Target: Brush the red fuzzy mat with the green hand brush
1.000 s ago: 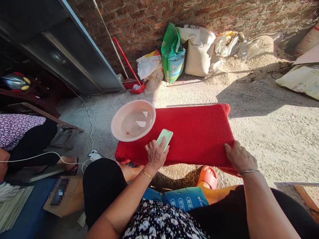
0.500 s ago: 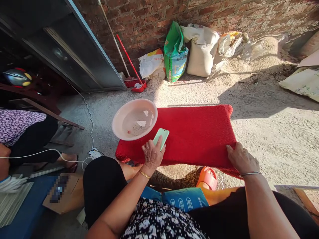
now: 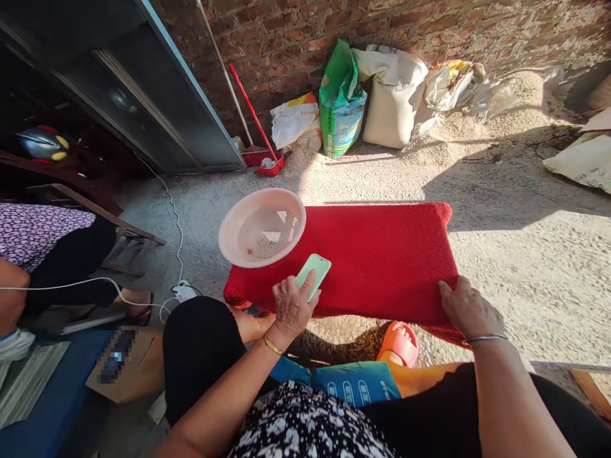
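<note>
My left hand is closed around a pale green phone, thumb lying on its upper face. The phone is tilted over the near left part of a bench covered in red plush cloth. At the bench's right end, my right hand grips the near corner, with the thumb on top and the other fingers partly hidden. A pink basin of clear water stands on the bench's left end, just beyond the phone. Small bits lie in the water.
Green bag, white sack and spilled grain line the brick wall. Near the metal door stands a red dustpan. A white cable crosses the floor to a power strip. Another person sits at left, beside a cardboard box.
The phone has moved slightly right and toward me in my left hand. My right hand keeps its hold on the bench corner. The whole view has shifted a little.
</note>
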A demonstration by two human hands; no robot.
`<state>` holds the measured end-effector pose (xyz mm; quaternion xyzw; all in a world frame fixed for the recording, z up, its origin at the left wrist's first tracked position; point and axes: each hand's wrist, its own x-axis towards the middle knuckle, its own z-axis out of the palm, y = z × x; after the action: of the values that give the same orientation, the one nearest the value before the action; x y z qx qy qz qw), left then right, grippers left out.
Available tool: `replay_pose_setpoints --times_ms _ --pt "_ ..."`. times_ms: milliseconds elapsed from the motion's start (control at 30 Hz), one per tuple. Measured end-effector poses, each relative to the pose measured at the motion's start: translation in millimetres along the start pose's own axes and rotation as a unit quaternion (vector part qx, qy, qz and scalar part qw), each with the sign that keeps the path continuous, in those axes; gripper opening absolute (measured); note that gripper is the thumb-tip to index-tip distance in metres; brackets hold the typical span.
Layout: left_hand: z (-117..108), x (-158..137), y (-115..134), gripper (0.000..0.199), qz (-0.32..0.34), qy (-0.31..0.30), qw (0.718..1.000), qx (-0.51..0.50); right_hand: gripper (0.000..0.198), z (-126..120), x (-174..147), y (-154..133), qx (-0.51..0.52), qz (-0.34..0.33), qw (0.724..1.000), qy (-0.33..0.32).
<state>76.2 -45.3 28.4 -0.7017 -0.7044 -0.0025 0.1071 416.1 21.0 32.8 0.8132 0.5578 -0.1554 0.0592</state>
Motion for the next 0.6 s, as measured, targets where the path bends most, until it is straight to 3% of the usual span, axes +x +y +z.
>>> replay_pose_setpoints --times_ms 67,133,333,400,467,600 --pt "3.1 1.1 -19.6 0.053 -0.047 -0.007 0.998 0.029 0.057 0.7 0.3 0.4 0.002 0.000 1.000 0.003" --pt "5.5 -0.8 -16.1 0.054 -0.040 -0.007 0.999 0.031 0.057 1.0 0.3 0.6 0.000 -0.002 1.000 0.001" --pt "2.0 -11.2 68.3 0.059 0.146 0.023 0.987 -0.070 0.054 3.4 0.6 1.6 -0.024 -0.007 1.000 0.006" --pt "-1.3 -7.5 77.3 0.059 0.168 0.025 0.981 -0.092 0.053 4.5 0.9 2.4 -0.034 -0.013 0.999 0.011" --pt "-3.0 2.3 65.6 0.057 0.139 0.023 0.986 -0.089 0.053 5.2 1.2 3.2 -0.038 -0.015 0.999 0.014" --pt "0.6 31.6 17.7 0.055 -0.014 0.012 0.999 -0.031 0.054 5.3 1.3 4.4 -0.026 -0.030 0.999 0.029"
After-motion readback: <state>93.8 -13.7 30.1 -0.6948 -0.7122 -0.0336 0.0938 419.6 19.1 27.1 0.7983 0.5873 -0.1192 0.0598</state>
